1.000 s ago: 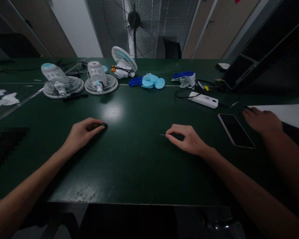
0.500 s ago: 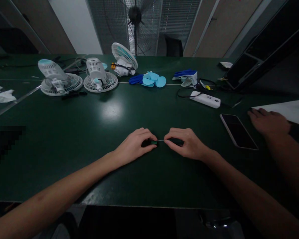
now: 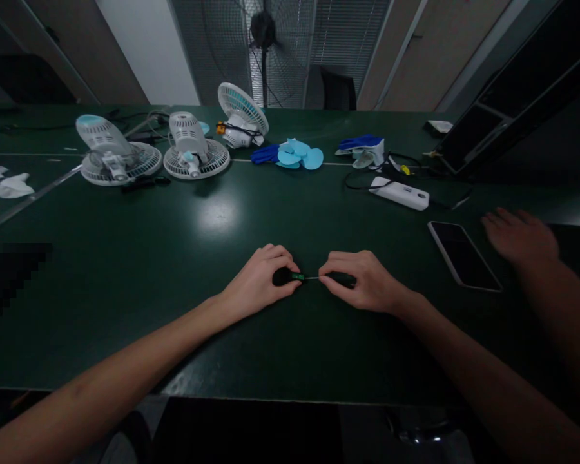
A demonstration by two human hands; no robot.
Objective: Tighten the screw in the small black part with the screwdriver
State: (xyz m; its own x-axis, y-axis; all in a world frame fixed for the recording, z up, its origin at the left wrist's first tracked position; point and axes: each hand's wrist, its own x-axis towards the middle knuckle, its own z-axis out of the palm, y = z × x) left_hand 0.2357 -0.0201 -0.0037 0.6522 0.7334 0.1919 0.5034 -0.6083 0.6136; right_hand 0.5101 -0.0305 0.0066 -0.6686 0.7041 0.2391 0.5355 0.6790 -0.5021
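Observation:
Between the fingertips and thumb of my left hand (image 3: 265, 277) is a small green piece (image 3: 297, 276); it is too small and dim to name surely. My right hand (image 3: 362, 280) pinches a screwdriver (image 3: 344, 278) with a dark handle, mostly covered by my fingers. Its thin metal shaft points left and reaches the green piece, but I cannot tell how the tip sits against it. Both hands are close to the dark green tabletop (image 3: 251, 348), near its middle.
A phone (image 3: 464, 256) lies right of my hands, beside another person's hand (image 3: 522, 237). Farther back are a white power strip (image 3: 400, 193), gloves (image 3: 362, 149), light-blue fan blades (image 3: 299, 154), and white fans (image 3: 196, 158). Crumpled tissue (image 3: 8, 187) lies far left.
My left hand and the green piece have shifted slightly left, showing more of the shaft. The white sheet by the other person's hand has gone from view, and that hand has turned slightly.

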